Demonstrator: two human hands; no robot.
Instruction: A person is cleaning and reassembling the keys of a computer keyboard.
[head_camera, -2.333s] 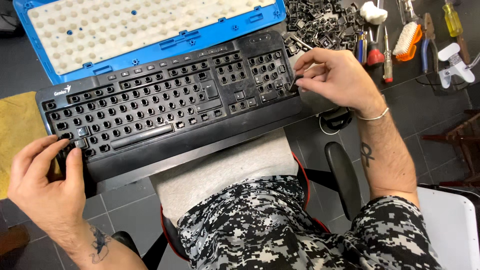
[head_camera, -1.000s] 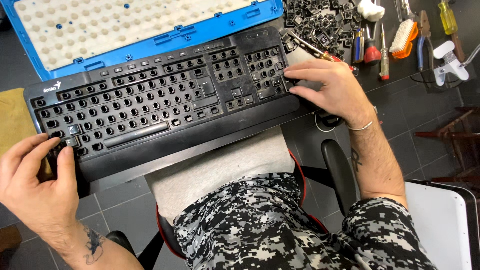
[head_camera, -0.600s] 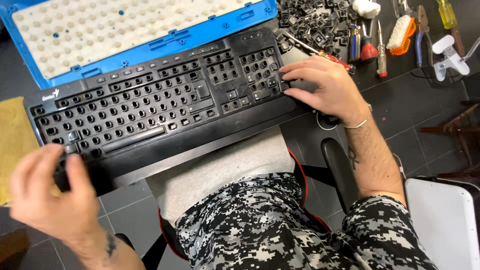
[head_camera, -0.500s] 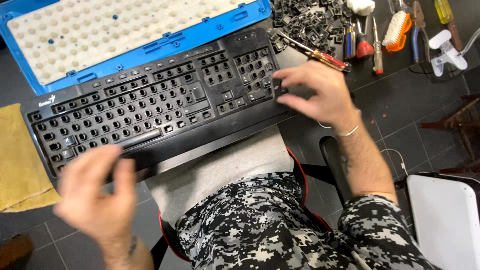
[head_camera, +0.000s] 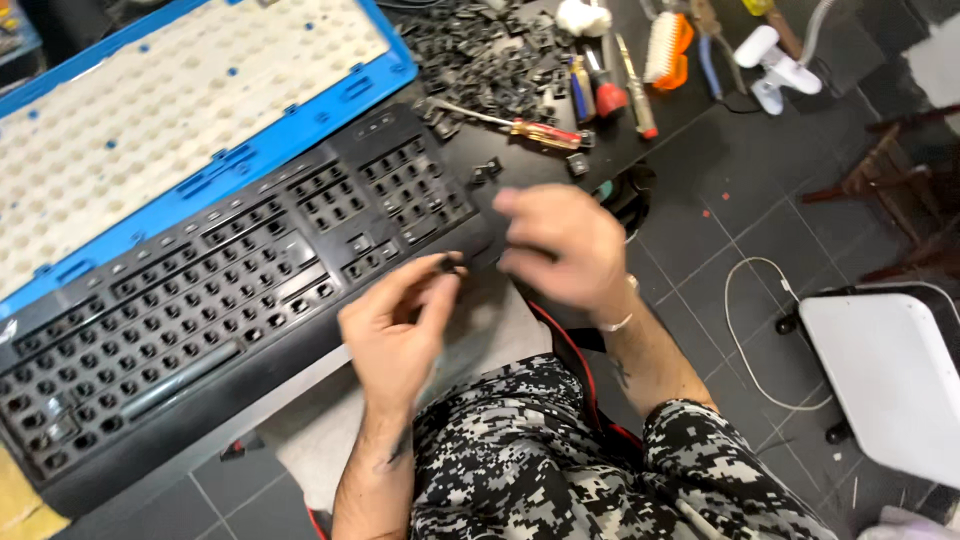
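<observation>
— What's in his grip?
— The left hand pinches a small black key just beside the keyboard; the right hand is blurred, I can't tell.
— And around?
— Dark table, loose keycaps, screwdriver, tiled floor.

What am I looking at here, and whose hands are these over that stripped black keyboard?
There is no machine here: a camera worn on a person's head looks down at their own two bare hands. The black keyboard lies in front of them with its key caps off. Behind it lies a blue frame holding a white dotted sheet. Further back sit a pile of loose black key caps, a red-handled screwdriver and an orange brush. The left hand pinches a small black piece at its fingertips. The right hand is close beside it, blurred, so I cannot tell whether it holds anything.
</observation>
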